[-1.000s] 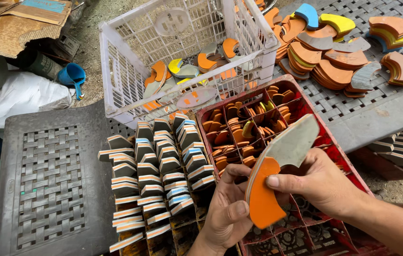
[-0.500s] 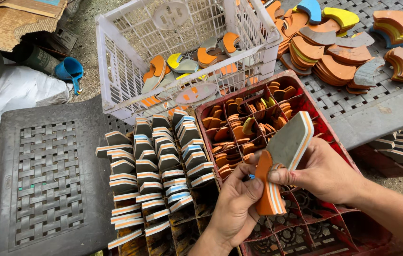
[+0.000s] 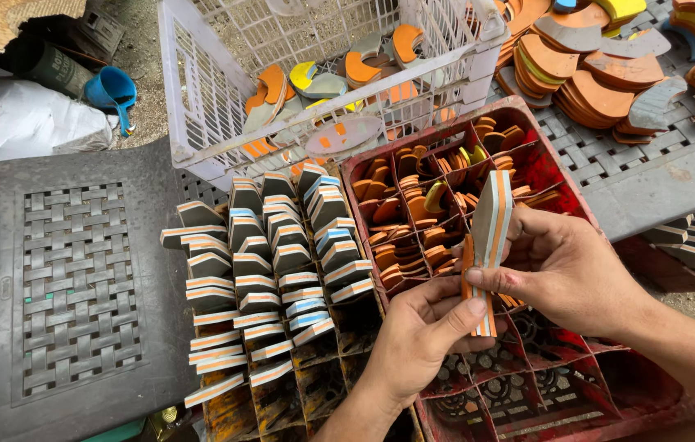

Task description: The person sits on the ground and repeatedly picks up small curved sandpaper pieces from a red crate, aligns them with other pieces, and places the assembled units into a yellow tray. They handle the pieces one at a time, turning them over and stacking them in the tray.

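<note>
Two hands: both hold one striped foam piece (image 3: 490,237) on its edge, over the red crate (image 3: 650,393).
Left hand (image 3: 421,336): fingers pinch the bottom of the piece.
Right hand (image 3: 564,266): fingers wrap the middle.
Done: the brown crate (image 3: 233,409) looks mostly full of standing pieces (image 3: 269,262).
Left: the red crate's near slots are bare; more pieces wait in the white basket (image 3: 200,106).

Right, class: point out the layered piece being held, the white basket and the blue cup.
layered piece (image 3: 492,219), head view, grey upper face.
white basket (image 3: 200,106), head view, left wall.
blue cup (image 3: 110,88), head view, rim.
</note>
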